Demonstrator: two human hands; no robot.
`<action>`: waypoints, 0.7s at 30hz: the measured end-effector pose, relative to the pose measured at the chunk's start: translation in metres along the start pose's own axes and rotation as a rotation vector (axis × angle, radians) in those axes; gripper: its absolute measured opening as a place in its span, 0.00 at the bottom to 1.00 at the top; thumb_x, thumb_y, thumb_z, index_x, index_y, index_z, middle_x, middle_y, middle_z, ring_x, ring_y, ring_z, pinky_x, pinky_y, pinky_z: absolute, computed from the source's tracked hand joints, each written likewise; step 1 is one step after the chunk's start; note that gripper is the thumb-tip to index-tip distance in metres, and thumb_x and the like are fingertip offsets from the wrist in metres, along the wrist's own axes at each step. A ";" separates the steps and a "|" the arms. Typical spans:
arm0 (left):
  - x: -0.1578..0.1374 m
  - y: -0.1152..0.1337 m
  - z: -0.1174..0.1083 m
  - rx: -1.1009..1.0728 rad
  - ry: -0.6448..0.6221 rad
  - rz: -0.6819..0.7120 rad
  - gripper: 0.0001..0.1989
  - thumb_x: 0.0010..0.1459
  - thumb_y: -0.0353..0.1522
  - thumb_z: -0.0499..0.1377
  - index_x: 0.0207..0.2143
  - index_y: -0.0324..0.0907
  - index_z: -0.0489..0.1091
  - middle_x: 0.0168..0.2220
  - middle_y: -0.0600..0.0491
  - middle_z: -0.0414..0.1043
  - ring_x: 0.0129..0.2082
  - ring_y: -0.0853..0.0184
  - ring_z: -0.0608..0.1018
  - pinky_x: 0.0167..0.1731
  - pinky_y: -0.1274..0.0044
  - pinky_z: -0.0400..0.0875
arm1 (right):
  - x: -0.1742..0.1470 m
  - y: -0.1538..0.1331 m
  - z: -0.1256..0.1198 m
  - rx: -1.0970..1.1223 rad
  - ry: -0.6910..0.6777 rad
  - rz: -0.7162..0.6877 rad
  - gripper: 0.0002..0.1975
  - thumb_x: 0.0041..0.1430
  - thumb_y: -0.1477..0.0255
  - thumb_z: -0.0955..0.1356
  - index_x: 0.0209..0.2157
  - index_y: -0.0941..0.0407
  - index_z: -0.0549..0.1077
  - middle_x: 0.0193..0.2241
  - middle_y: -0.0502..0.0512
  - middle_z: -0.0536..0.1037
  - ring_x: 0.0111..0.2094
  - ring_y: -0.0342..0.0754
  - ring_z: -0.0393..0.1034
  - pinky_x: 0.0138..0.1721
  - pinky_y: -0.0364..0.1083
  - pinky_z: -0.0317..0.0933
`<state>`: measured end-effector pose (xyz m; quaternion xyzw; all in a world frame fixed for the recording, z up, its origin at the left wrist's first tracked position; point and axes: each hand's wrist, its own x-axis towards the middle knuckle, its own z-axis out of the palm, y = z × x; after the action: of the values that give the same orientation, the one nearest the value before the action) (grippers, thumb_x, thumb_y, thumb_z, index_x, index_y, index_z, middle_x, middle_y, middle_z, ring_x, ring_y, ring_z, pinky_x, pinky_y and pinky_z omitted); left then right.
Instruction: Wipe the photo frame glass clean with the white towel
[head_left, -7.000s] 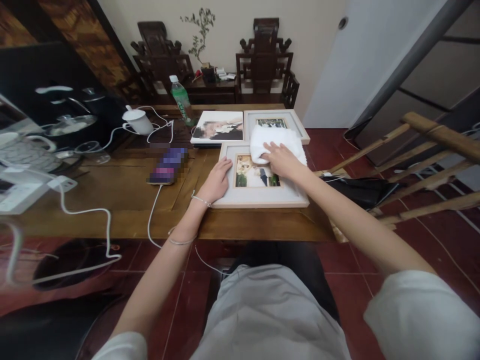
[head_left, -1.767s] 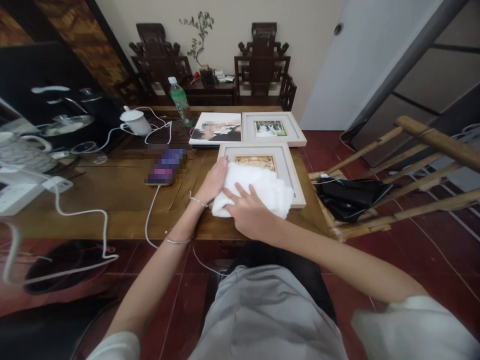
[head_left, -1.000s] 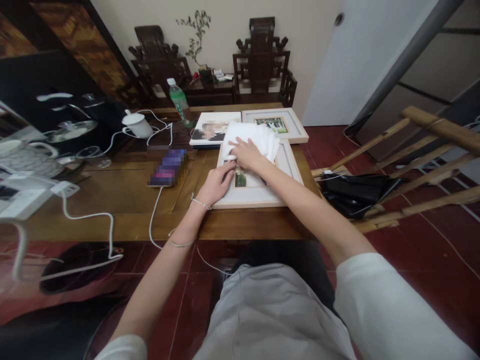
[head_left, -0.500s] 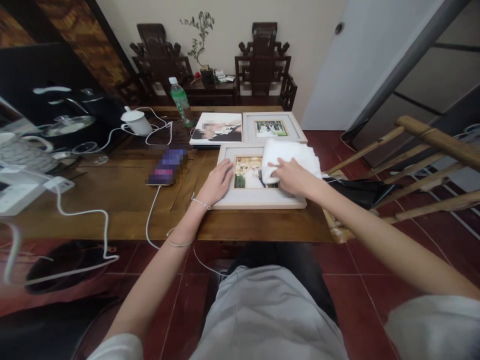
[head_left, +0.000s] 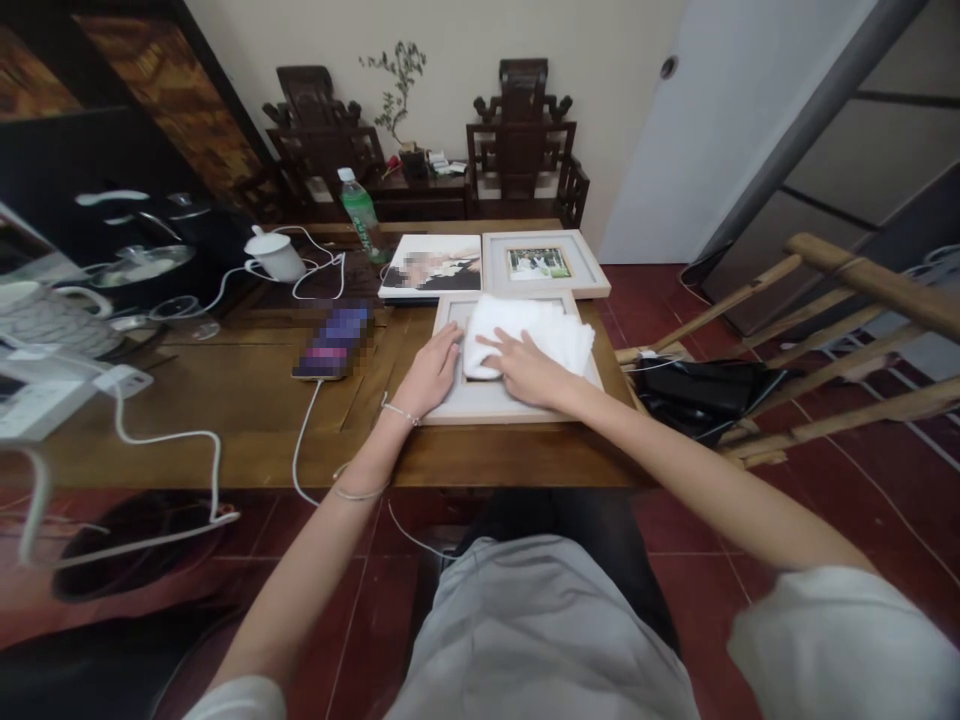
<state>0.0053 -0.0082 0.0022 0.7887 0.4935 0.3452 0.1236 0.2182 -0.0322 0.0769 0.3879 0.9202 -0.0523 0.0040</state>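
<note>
A light wooden picture frame (head_left: 442, 408) lies flat near the table's front edge. My left hand (head_left: 436, 368) rests on its left side, fingers stretched out and holding nothing. On top of the frame, my right hand (head_left: 529, 372) holds a folded white cloth (head_left: 566, 340) down with spread fingers. The cloth hides most of the picture inside. Just behind lie a second wooden frame (head_left: 592, 275), with an outdoor photo, and a white-edged photo panel (head_left: 431, 250) on its left.
Left of the frames are a phone (head_left: 334, 340) with a charging cable, a green-labelled bottle (head_left: 362, 215), a lidded white cup (head_left: 276, 255) and a clear cup (head_left: 191, 318). A power strip (head_left: 45, 400) sits far left. A wooden chair (head_left: 862, 270) stands at the right.
My right hand and the white cloth have slid left across the frame, covering most of its picture. My left hand has stayed on the frame's left side.
</note>
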 end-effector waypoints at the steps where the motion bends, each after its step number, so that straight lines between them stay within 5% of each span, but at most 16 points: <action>1: 0.000 0.000 0.000 0.001 0.015 -0.001 0.27 0.73 0.44 0.43 0.61 0.40 0.69 0.68 0.40 0.66 0.69 0.56 0.67 0.70 0.58 0.57 | 0.013 0.006 0.003 0.002 0.024 0.028 0.33 0.58 0.89 0.59 0.62 0.59 0.72 0.73 0.63 0.55 0.74 0.66 0.44 0.67 0.74 0.48; 7: 0.000 -0.001 -0.002 -0.026 0.075 -0.028 0.28 0.73 0.44 0.43 0.64 0.39 0.65 0.67 0.39 0.66 0.68 0.56 0.69 0.69 0.59 0.59 | 0.033 -0.004 0.001 -0.015 0.041 -0.008 0.30 0.58 0.88 0.60 0.58 0.58 0.75 0.73 0.60 0.57 0.73 0.67 0.46 0.66 0.74 0.50; 11: -0.002 0.001 -0.001 -0.044 0.051 -0.060 0.26 0.73 0.40 0.44 0.64 0.36 0.65 0.66 0.37 0.67 0.68 0.55 0.69 0.69 0.59 0.58 | -0.015 -0.021 -0.025 0.024 -0.116 -0.110 0.27 0.58 0.87 0.61 0.52 0.56 0.81 0.60 0.64 0.76 0.60 0.59 0.72 0.59 0.56 0.66; 14: -0.002 0.000 0.001 -0.051 0.056 -0.084 0.26 0.69 0.37 0.51 0.66 0.35 0.62 0.71 0.35 0.58 0.72 0.53 0.61 0.71 0.57 0.53 | -0.059 -0.018 -0.042 0.010 -0.211 -0.022 0.25 0.57 0.86 0.61 0.48 0.60 0.82 0.51 0.69 0.81 0.49 0.59 0.79 0.53 0.54 0.70; 17: -0.001 -0.001 0.002 -0.120 0.122 -0.237 0.34 0.61 0.32 0.60 0.69 0.37 0.57 0.74 0.35 0.50 0.75 0.49 0.51 0.71 0.53 0.50 | -0.093 -0.006 -0.041 -0.027 -0.208 0.110 0.27 0.55 0.88 0.59 0.49 0.59 0.81 0.60 0.69 0.75 0.63 0.65 0.69 0.60 0.66 0.64; 21: -0.002 0.011 -0.005 -0.524 0.100 -0.609 0.32 0.61 0.28 0.63 0.66 0.39 0.61 0.65 0.36 0.68 0.64 0.50 0.74 0.63 0.56 0.69 | -0.117 0.011 -0.017 0.031 -0.086 0.103 0.33 0.50 0.90 0.58 0.52 0.56 0.80 0.71 0.61 0.61 0.73 0.64 0.47 0.65 0.78 0.49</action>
<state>0.0086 -0.0157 0.0109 0.5303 0.6054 0.4448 0.3930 0.3082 -0.1065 0.0989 0.4323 0.8970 -0.0830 0.0400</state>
